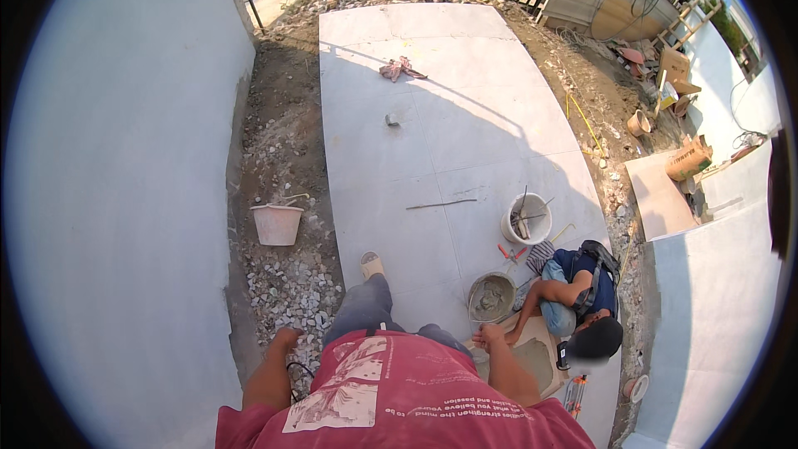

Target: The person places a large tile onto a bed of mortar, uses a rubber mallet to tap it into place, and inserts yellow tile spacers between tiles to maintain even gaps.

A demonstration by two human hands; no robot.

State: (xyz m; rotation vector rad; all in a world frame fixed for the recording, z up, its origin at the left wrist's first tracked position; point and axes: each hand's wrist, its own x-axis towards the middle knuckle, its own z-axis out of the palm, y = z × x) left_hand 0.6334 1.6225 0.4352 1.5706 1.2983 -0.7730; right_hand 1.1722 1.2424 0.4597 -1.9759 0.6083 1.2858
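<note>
A round bucket of wet grey mortar stands on the slabs at my front right. My right hand is at the near side of this bucket, fingers curled where its thin handle comes down. Close beside it is the hand of a crouching co-worker. Under that arm lies a tile or board with a grey mortar patch, partly hidden. My left hand hangs low at my left, over the gravel; its fingers are too small to read. A dark cable curves near my left forearm.
Large pale slabs stretch ahead, with a rag, a stone lump and a thin rod on them. Red-handled pliers lie by a white bucket of tools. Another bucket sits on rubble beside the left wall.
</note>
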